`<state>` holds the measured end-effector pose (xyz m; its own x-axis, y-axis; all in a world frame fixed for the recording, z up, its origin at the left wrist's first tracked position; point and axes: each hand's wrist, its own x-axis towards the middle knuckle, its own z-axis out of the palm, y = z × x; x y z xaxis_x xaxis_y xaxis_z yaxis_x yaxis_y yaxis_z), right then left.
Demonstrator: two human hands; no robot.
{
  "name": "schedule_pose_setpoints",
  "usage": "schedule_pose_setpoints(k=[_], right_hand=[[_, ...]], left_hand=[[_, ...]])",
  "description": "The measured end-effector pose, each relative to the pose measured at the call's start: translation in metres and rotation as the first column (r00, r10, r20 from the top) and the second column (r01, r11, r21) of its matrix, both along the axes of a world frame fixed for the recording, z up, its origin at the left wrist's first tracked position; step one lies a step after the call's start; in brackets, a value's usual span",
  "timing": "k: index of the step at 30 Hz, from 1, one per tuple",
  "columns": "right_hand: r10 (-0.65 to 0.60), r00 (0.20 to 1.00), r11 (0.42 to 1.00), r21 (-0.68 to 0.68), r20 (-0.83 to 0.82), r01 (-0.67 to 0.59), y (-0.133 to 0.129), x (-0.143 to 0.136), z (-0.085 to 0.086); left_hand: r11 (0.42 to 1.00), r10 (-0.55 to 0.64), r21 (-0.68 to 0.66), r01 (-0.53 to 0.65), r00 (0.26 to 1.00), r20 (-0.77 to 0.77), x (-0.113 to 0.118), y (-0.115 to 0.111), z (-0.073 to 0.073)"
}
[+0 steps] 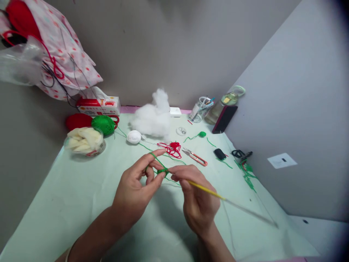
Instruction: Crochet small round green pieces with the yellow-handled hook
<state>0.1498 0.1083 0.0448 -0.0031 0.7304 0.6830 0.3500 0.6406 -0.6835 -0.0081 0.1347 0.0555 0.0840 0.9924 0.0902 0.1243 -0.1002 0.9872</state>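
My left hand (137,182) pinches a small piece of green crochet (163,172) between thumb and fingers, and green yarn runs over its raised index finger. In my right hand (200,196) is a crochet hook (206,190) with a yellow grip; its rear end points down to the right. The hook's tip meets the green piece, though fingers hide the exact point. From the left hand the green strand leads back toward a green yarn ball (103,125). Just beyond the hands lie a tangle of red yarn (173,148) and orange-handled thread snips (196,157).
White stuffing (151,118) is heaped at the back, with a white yarn ball (134,137) before it. A tub (85,141) stands at left. A glass jar (200,109), a bottle (222,107) and a phone (225,119) are at back right. Green yarn scraps (247,176) lie rightward.
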Motion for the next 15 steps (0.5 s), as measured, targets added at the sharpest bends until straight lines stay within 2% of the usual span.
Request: schedule_pose_setpoints(k=[3,5,8,11,13,15], right_hand=[[-0.107,0.959,0.988,0.134,0.261,0.073,-0.002,-0.002,-0.003],[-0.210,0.912,0.961,0.243,0.353,0.128,-0.001,-0.005,-0.006],[-0.299,0.856,0.925,0.350,0.422,0.151,0.000,-0.008,-0.010],[-0.322,0.837,0.918,0.361,0.442,0.163,-0.001,-0.009,-0.013],[-0.352,0.834,0.905,0.381,0.424,0.188,-0.002,-0.010,-0.015],[-0.337,0.876,0.912,0.349,0.344,0.214,-0.004,-0.009,-0.016]], left_hand=[[0.980,0.053,0.194,-0.036,0.995,-0.088,0.001,0.000,-0.004],[0.979,0.063,0.199,-0.043,0.993,-0.096,0.001,0.000,-0.006],[0.997,0.066,0.038,-0.065,0.997,-0.027,0.000,0.001,-0.004],[0.991,0.047,-0.129,-0.034,0.994,0.098,0.000,0.000,0.000],[0.968,-0.016,-0.238,0.082,0.964,0.266,0.000,0.001,0.002],[0.907,-0.091,-0.320,0.275,0.868,0.489,-0.001,0.003,0.002]])
